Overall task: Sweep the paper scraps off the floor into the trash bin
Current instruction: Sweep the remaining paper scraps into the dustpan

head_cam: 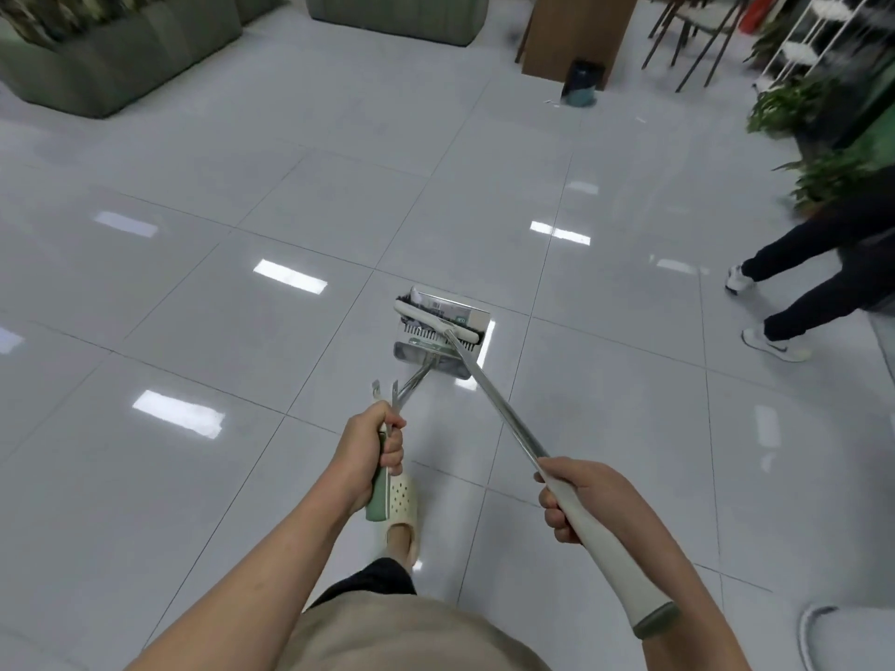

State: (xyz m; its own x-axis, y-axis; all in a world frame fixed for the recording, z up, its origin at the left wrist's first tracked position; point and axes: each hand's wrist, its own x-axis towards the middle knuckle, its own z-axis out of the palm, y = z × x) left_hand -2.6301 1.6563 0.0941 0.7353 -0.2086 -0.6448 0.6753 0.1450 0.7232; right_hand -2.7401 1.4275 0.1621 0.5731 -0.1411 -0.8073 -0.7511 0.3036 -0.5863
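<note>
Mostly done – scraps (417, 298) sit in the steel dustpan (438, 339), left hand (370, 450) gripping its handle, right hand (578, 498) gripping the broom (438, 323); bin (581, 84) far ahead w/ stray bits (552, 104) beside it.

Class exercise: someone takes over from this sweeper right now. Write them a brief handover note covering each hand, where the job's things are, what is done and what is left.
Left hand grips the dustpan handle; right hand grips the broom handle.
The broom head rests in the metal dustpan on the floor ahead, with some scraps inside.
The trash bin stands far ahead by the wooden cabinet.
Left: a few small scraps lie beside the bin; sweep them up, then empty the dustpan into the bin.
</note>
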